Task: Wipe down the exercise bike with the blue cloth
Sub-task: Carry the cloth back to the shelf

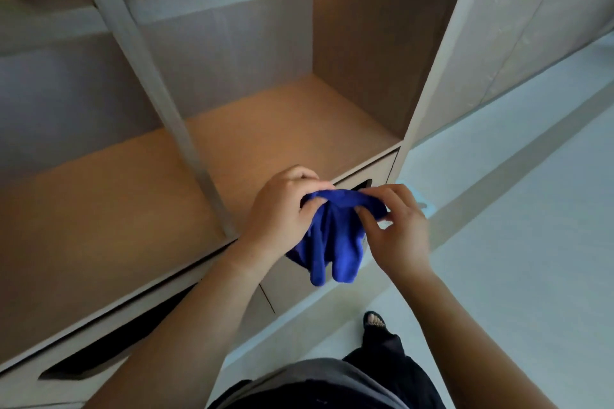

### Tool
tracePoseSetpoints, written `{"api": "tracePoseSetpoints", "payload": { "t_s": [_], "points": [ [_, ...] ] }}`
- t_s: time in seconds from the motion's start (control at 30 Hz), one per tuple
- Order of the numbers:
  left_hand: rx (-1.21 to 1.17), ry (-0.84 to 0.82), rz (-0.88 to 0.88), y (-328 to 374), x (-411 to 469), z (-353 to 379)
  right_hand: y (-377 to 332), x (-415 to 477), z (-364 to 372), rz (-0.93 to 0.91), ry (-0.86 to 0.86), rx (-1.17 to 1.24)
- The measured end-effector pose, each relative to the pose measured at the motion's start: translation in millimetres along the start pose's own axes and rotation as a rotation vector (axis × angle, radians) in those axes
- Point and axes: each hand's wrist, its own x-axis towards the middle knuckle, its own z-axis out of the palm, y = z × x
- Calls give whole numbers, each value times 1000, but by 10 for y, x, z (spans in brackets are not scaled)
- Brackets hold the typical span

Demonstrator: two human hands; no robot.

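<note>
Hanging limp, creased blue cloth (332,242), each grip pinching it: left hand (282,207), right hand (400,229).

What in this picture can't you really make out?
The exercise bike: nowhere in the head view, outside the frame.
The blue cloth: bunched, its top covered by the left hand and right hand gripping it.
A pale blue object: mostly hidden behind the right hand, so I cannot name it.

Blue cloth (332,232), crumpled, hanging in folds, held up before shelving
</note>
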Motion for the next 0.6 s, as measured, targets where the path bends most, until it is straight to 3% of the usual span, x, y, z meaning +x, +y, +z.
{"api": "tracePoseSetpoints", "payload": {
  "t_s": [0.4, 0.6],
  "points": [
    [139, 98, -104, -54, 1221, 459, 725, 1474, -47, -196, -148, 32],
    [192, 148, -185, -144, 1692, 720, 1074, 2031, -8, -205, -241, 54]
  ]
}}
